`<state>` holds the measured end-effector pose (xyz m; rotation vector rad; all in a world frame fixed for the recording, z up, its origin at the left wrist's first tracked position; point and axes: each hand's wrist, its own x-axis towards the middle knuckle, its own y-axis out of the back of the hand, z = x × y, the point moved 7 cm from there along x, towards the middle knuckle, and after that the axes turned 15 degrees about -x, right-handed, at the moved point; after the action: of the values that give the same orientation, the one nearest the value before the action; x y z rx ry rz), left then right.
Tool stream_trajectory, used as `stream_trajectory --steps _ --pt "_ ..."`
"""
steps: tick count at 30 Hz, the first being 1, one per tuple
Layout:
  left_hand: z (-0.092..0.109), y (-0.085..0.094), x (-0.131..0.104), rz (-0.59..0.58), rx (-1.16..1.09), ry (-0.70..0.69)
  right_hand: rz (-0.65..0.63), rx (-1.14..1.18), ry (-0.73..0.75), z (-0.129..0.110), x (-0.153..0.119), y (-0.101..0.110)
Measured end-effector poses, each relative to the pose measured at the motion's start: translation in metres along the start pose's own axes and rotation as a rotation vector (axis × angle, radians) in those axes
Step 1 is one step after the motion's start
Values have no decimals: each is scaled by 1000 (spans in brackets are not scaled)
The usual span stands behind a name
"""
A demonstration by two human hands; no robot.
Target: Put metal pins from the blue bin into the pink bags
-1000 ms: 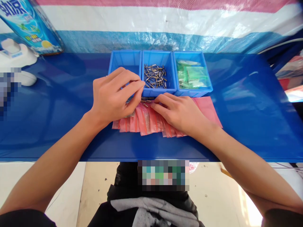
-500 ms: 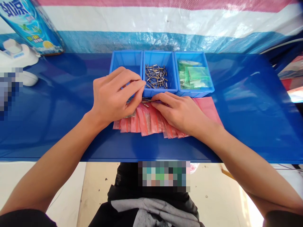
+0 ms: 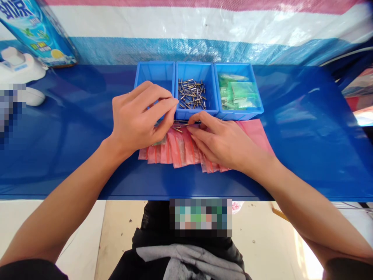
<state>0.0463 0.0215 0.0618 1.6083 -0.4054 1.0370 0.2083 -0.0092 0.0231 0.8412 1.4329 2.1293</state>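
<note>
A fan of small pink plastic bags [image 3: 181, 149] lies on the blue table [image 3: 291, 155] in front of three blue bins. My left hand [image 3: 140, 118] rests on the left end of the fan, its fingers pinching the top of one bag. My right hand [image 3: 223, 142] lies on the right part of the fan, its fingertips at a few loose metal pins [image 3: 179, 125] by the bag tops. I cannot tell whether the fingers grip a pin. The middle bin [image 3: 196, 93] holds several metal pins.
The left bin [image 3: 154, 74] is partly hidden by my left hand. The right bin [image 3: 239, 93] holds green bags. A blue carton [image 3: 37, 31] and a white device [image 3: 17, 66] stand at the far left. A striped tarpaulin [image 3: 204, 23] backs the table.
My right hand has lifted its fingers slightly and curled them toward the loose pins. My left hand has stayed where it was on the bags.
</note>
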Motion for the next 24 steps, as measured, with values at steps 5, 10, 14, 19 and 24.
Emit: stream_trajectory --steps 5,10,14,19,24 --pt "2 0 0 15 12 -58 -6 14 -29 0 1 0" --pt "3 0 1 16 -12 -66 46 -141 -19 -5 2 4" --pt "3 -1 1 -1 -29 -12 -3 -170 55 -12 6 3" --pt "4 0 1 14 -46 -8 46 -218 122 -16 13 4" --pt "5 -1 2 -6 -9 -41 164 -94 67 -8 14 11"
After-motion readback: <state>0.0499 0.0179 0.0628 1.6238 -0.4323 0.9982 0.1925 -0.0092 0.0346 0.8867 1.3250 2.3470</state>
